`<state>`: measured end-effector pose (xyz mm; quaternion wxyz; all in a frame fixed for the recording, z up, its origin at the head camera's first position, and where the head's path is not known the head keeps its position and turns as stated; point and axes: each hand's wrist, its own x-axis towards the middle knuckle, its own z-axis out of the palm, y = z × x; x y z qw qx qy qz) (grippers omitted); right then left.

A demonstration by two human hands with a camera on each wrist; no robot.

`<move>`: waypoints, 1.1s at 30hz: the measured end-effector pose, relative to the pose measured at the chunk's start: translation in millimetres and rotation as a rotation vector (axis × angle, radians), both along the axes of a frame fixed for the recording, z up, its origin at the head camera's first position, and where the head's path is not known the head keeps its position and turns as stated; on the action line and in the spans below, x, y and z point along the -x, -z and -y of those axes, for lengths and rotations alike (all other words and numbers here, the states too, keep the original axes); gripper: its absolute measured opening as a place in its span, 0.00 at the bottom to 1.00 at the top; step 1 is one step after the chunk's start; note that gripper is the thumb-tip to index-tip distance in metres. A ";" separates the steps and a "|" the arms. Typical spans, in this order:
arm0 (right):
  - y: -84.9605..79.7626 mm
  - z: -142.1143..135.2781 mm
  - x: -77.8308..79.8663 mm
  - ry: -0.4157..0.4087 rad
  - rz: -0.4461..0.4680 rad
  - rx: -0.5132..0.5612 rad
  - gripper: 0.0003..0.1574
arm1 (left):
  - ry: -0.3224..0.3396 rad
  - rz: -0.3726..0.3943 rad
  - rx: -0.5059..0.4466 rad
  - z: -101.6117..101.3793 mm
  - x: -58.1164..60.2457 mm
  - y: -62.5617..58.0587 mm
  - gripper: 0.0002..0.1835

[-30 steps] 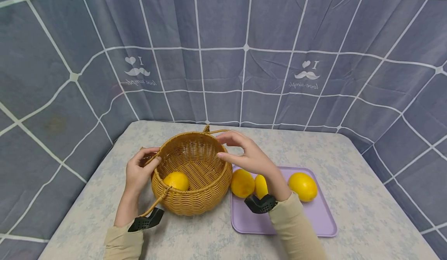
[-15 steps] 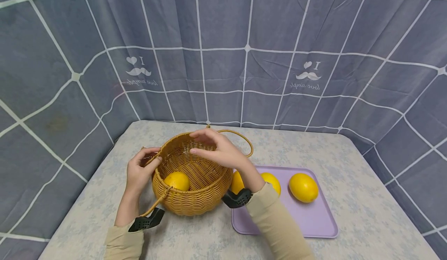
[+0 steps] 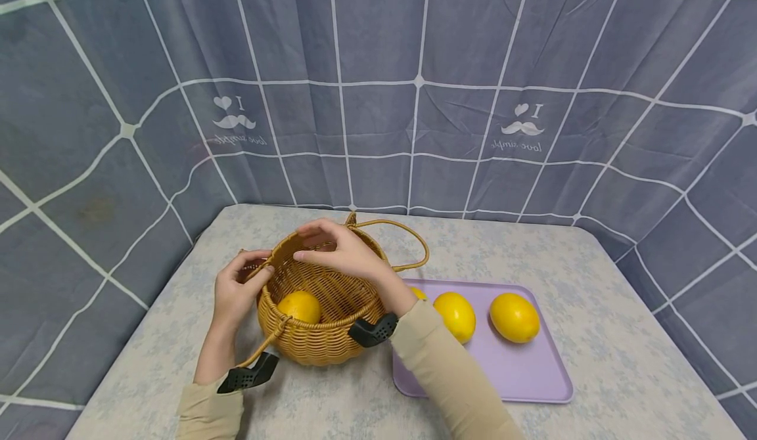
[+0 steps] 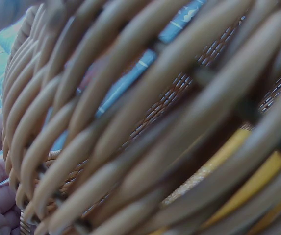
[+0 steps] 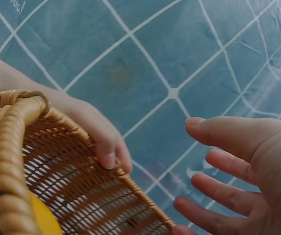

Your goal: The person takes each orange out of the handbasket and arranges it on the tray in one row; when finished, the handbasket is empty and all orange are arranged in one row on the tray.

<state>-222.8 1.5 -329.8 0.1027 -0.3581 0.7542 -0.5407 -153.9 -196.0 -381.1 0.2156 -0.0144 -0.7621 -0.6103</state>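
Observation:
A brown wicker basket (image 3: 322, 345) stands left of the middle of the table, with one round yellow-orange fruit (image 3: 300, 307) at its left inside. My left hand (image 3: 232, 293) grips the basket's left rim, thumb on the inner side and fingers outside. Over the basket's mouth, my right hand (image 3: 340, 253) holds nothing, thumb and fingers spread apart. In the right wrist view the same right hand (image 5: 243, 181) appears beside the rim, away from the left hand (image 5: 98, 129). Weave of the basket (image 4: 145, 127) fills the left wrist view, with yellow showing through the gaps.
A purple tray (image 3: 503, 377) lies to the right with two lemons in sight, one in the middle (image 3: 455, 317) and one at the right (image 3: 514, 318). Another fruit (image 3: 418, 292) is mostly hidden by my right arm. One loop handle (image 3: 414, 236) sticks out right of the basket.
My right hand has moved left, from the basket's right rim to over its mouth, uncovering the right handle. The left hand and the basket stay in place.

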 end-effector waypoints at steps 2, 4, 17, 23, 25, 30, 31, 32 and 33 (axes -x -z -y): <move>2.8 3.5 1.6 0.007 0.006 -0.027 0.28 | 0.001 -0.001 0.000 -0.2 0.0 0.2 0.13; 5.6 6.7 2.8 0.006 0.017 -0.042 0.28 | 0.004 -0.002 -0.002 -0.3 0.0 0.8 0.13; 19.8 17.0 6.1 -0.028 0.063 -0.133 0.31 | 0.005 -0.006 0.000 -0.6 0.8 0.4 0.13; 24.2 17.6 6.8 -0.088 0.059 -0.238 0.37 | -0.012 -0.006 0.013 -0.5 0.1 -0.9 0.13; 25.0 18.0 6.0 -0.108 0.032 -0.289 0.38 | -0.012 -0.005 0.009 -0.1 0.5 -0.6 0.13; 27.4 19.2 4.0 -0.159 -0.057 -0.410 0.40 | -0.015 -0.007 0.004 0.3 0.8 0.0 0.13; 27.9 19.5 3.7 -0.175 -0.058 -0.421 0.40 | -0.015 -0.006 0.004 0.2 0.7 -0.1 0.13; 28.3 19.6 3.3 -0.185 -0.061 -0.434 0.40 | -0.016 -0.005 0.003 0.2 0.7 -0.2 0.13; 29.1 19.8 3.1 -0.197 -0.054 -0.441 0.40 | -0.016 -0.004 0.003 0.1 0.7 -0.4 0.13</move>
